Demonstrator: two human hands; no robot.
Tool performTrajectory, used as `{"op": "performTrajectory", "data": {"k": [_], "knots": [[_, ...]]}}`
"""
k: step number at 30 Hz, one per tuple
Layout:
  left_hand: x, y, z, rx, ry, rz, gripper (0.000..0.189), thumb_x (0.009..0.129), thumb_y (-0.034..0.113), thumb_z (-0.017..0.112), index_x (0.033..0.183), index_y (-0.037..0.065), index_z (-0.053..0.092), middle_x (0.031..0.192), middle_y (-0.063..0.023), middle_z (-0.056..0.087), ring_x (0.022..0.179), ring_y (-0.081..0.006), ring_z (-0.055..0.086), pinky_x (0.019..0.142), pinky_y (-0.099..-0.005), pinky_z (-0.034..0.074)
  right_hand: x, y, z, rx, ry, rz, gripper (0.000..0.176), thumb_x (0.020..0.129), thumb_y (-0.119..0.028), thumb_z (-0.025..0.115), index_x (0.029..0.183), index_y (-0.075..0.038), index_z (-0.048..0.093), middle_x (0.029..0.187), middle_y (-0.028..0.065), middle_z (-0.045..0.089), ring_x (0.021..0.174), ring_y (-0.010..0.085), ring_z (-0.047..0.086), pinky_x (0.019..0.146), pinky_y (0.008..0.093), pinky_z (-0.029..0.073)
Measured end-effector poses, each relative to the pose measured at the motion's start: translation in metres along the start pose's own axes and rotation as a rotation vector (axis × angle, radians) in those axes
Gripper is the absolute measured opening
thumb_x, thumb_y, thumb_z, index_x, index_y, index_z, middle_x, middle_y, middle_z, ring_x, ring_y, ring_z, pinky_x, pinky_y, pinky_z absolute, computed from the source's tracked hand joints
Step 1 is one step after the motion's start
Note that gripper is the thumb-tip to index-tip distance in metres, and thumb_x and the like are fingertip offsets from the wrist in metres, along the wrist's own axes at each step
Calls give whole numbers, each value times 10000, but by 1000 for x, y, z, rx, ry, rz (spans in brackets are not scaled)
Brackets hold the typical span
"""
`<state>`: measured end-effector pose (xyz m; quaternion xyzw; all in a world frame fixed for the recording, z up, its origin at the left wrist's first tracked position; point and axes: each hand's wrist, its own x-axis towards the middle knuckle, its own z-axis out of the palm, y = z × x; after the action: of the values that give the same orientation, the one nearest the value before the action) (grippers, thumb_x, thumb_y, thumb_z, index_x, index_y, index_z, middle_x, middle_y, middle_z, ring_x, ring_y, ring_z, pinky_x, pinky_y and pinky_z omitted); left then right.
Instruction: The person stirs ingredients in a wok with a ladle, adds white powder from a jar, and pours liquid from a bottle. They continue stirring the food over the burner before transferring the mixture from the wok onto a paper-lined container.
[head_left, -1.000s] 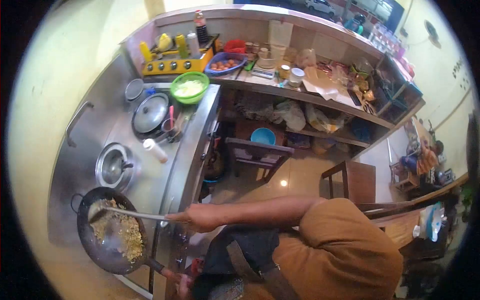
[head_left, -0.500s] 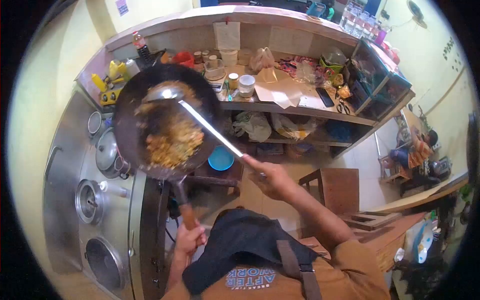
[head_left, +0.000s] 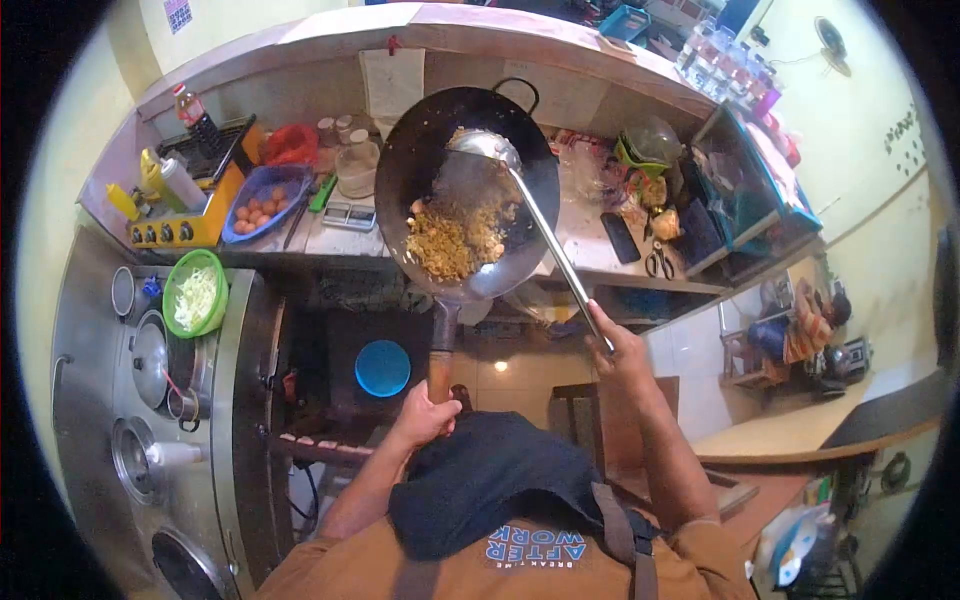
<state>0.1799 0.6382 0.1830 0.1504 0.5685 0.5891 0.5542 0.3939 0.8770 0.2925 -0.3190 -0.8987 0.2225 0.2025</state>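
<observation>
My left hand (head_left: 428,412) is wrapped around the wooden handle of a dark wok (head_left: 408,160), which is held up in the air in front of the counter. Brown fried rice (head_left: 448,245) with small pieces in it lies on the wok's near side. In my right hand (head_left: 620,350) is the long metal handle of a ladle (head_left: 548,235). The ladle's bowl rests over the far part of the wok, close to the food, and part of it is blurred.
Eggs fill a blue basket (head_left: 236,232) on the counter at left, near a yellow stove (head_left: 200,229). A green basin (head_left: 218,318) holds chopped cabbage. Scissors (head_left: 660,260) and a phone (head_left: 620,238) lie at right. A blue bowl (head_left: 383,368) sits below the wok.
The wok and ladle have moved right, from over the stove side to in front of the counter, with both hands still holding them. The egg basket and cabbage basin have come into sight.
</observation>
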Motion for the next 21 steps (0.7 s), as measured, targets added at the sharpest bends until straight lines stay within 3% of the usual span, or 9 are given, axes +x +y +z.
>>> {"op": "performTrajectory", "data": {"k": [3,6,10,21], "knots": [[21,7,4,113,58,-14,272,796,26,653,963,49,440,670,-50,536,473,-138,542,427,-291,452,42,26,-4,-93,52,-54,604,838,-119,667,1395,-247,469,713,157,550,669,342,585,632,444,468],[36,27,7,224,108,-5,245,803,48,653,942,44,452,663,-46,536,458,-119,529,416,-285,454,76,57,6,-109,47,-44,591,866,-132,628,1405,-294,447,773,153,557,713,353,579,654,444,474],[59,33,11,273,186,17,233,810,52,652,942,44,460,656,-35,536,458,-116,528,417,-281,452,93,95,13,-85,-62,10,571,861,-123,637,1390,-260,472,793,169,567,763,354,586,701,435,468],[84,27,72,309,412,129,201,811,63,664,886,48,478,631,-10,536,480,-93,533,430,-258,437,62,189,-13,-159,-307,12,669,811,-102,674,1396,-333,449,799,148,553,762,357,586,695,444,483]]}}
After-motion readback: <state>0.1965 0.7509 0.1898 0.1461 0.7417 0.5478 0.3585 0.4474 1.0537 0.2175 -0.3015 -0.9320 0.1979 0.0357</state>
